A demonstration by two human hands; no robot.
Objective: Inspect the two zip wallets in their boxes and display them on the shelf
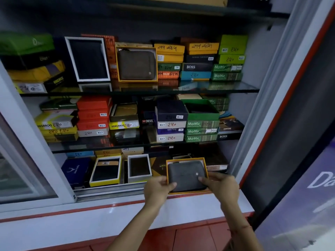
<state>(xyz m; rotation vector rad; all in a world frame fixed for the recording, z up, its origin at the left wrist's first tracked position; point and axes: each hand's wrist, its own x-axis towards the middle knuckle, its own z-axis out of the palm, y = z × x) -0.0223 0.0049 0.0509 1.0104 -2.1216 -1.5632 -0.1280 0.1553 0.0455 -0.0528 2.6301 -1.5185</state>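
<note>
Both hands are out in front of the cabinet, down at the bottom shelf level, holding an orange-rimmed box (186,192) with a dark grey zip wallet (186,175) sitting in it. The left hand (158,189) has its fingers curled around the box's left edge with the thumb lying over the wallet's lower left corner, and the right hand (221,185) grips the right edge, thumb pressed on the wallet just under its little round metal stud. The box is tilted so the wallet faces up toward the camera, right at the cabinet's front sill (116,193). Up on the top glass shelf (235,89) the other one, a brown zip wallet (137,64) in its yellow-edged box (118,77), stands upright among stacks of coloured wallet boxes
</note>
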